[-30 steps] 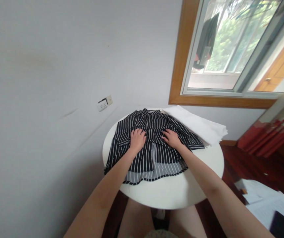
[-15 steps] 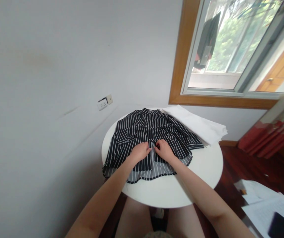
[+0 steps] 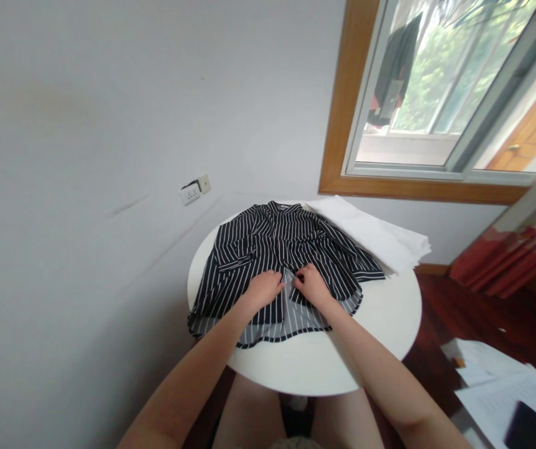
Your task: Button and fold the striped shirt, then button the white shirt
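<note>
Striped shirt [image 3: 277, 244] lies spread on the round table [image 3: 380, 312]; my left hand [image 3: 262, 290] and right hand [image 3: 313, 287], flat and apart a second ago, now pinch its front edges side by side.

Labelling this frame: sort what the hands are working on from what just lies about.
In hand: striped shirt, left hand and right hand on its front edges, round table.
Lying about: folded white cloth, wall socket, papers on the floor.
</note>
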The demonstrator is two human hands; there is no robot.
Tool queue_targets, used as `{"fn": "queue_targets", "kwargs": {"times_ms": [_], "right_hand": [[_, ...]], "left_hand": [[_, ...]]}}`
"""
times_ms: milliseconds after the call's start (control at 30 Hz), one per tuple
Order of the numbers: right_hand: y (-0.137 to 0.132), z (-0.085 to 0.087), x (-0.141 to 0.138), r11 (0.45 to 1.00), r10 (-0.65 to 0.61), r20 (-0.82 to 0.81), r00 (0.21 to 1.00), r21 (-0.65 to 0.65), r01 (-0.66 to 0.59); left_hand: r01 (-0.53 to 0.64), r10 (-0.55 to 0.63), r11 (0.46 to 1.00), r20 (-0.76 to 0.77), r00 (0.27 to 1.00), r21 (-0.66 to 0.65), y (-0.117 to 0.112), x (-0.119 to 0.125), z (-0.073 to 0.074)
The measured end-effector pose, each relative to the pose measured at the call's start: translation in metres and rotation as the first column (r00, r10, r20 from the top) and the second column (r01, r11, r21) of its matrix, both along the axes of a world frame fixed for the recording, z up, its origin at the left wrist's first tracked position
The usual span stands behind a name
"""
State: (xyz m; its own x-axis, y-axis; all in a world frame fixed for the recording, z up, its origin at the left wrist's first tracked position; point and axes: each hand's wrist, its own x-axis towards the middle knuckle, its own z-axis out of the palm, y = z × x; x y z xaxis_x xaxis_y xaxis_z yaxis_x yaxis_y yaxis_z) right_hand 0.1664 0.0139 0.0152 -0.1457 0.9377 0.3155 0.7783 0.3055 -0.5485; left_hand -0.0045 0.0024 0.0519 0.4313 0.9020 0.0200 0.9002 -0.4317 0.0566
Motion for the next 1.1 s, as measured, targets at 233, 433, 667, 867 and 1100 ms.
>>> {"fn": "queue_targets", "kwargs": {"times_ms": [233,433,667,867,1100], "right_hand": [[0.007,-0.003,0.008,0.999,0.04,-0.118,0.992,0.027,-0.037],[0.005,0.006,0.015,1.0,0.021,-0.292,0.956,0.003,-0.021],[-0.005,0.019,0.014,0.975,0.066,-0.59,0.805,-0.134,-0.177],[-0.008,0.014,0.013,0.95,0.134,-0.579,0.804,-0.155,-0.27],[-0.011,0.011,0.009,0.972,0.179,-0.433,0.883,-0.061,-0.227]], "left_hand": [[-0.041,0.088,0.989,0.356,0.93,-0.139,0.019,-0.003,0.005],[0.042,0.378,0.831,0.62,0.687,-0.554,0.026,0.007,-0.004],[0.236,0.409,0.74,0.7,0.585,-0.63,0.024,-0.001,-0.01],[0.3,0.397,0.705,0.708,0.584,-0.643,0.029,-0.007,-0.015],[0.333,0.423,0.668,0.708,0.566,-0.665,0.026,-0.009,-0.011]]}}
